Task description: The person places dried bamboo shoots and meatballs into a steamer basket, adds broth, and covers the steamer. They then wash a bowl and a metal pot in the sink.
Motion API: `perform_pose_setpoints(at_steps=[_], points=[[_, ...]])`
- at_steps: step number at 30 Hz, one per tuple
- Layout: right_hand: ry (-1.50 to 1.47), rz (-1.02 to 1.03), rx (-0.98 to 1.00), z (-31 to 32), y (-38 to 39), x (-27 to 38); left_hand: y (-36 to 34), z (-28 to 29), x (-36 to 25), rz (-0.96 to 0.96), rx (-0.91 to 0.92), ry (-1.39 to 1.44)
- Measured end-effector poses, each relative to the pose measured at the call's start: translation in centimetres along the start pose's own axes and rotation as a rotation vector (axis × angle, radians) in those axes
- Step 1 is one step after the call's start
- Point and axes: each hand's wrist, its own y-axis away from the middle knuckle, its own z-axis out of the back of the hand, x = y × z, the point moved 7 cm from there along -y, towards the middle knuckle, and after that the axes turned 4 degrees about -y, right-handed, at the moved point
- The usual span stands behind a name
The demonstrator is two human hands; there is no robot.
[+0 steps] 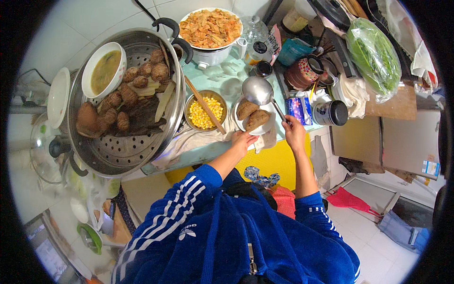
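My right hand (295,133) is wrapped round the handle of a metal ladle (257,90). Its round head hangs over the far side of a white bowl (271,113). Two brown, rough-skinned lumps (257,120) lie in that bowl; they look like food, but their kind is unclear. At the bowl's near rim, my left hand (243,141) is closed on the edge, with the thumb partly hidden. Just left of it stands a metal bowl of yellow corn kernels (203,115), a pair of wooden chopsticks (206,106) lying across it.
A large steamer pot (118,156) at left holds taro, other root pieces and a bowl of soup (105,68). Behind the corn is an electric pot (208,57) topped with a heaped orange-brown dish. Jars (331,113), a tissue pack and bagged greens (373,52) crowd the right.
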Motion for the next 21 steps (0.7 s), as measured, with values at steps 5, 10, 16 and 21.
perform_pose_setpoints(at_steps=[5, 10, 16, 21], points=[[0.022, -0.073, 0.048, -0.5, -0.5, -1.1, -1.5, -0.7, -1.7, -0.105, -0.133, 0.129], [0.056, -0.085, 0.032, -0.5, -0.9, -1.6, -3.3, -1.3, -2.9, -0.144, -0.267, 0.237], [0.024, -0.089, 0.005, -1.0, -0.8, -2.7, -4.7, -0.9, -3.8, -0.176, -0.555, 0.3], [0.017, -0.106, 0.011, -1.8, -1.0, -4.3, -5.0, -0.8, -4.6, -0.266, -0.59, 0.412]])
